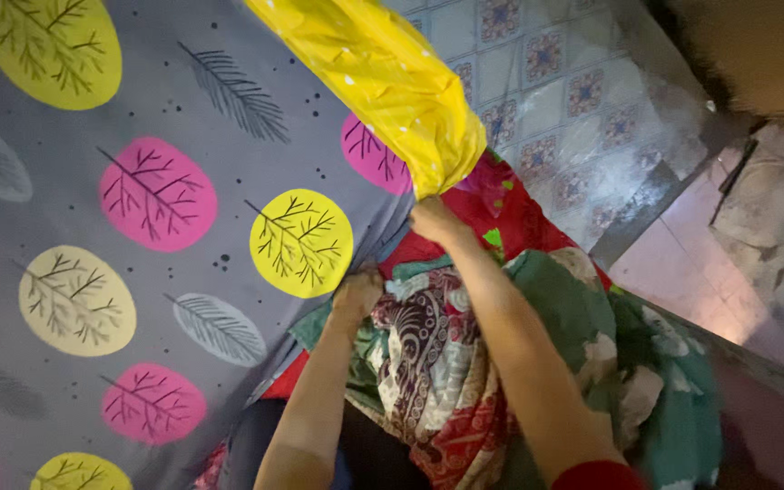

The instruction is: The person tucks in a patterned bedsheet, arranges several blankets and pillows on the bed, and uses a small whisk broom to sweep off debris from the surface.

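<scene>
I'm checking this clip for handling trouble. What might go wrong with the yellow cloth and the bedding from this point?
1. The right hand pinches only the end of the yellow cloth, so it may slip free.
2. The left hand grips the edge of the grey leaf-print sheet; a pull might drag it askew.
3. The patterned fabrics bunched under both arms sit close to the tiled floor and could slide off.

Bedsheet lies left; bundled cloth beneath both forearms at centre; tiled floor right, beyond the bundle.
</scene>
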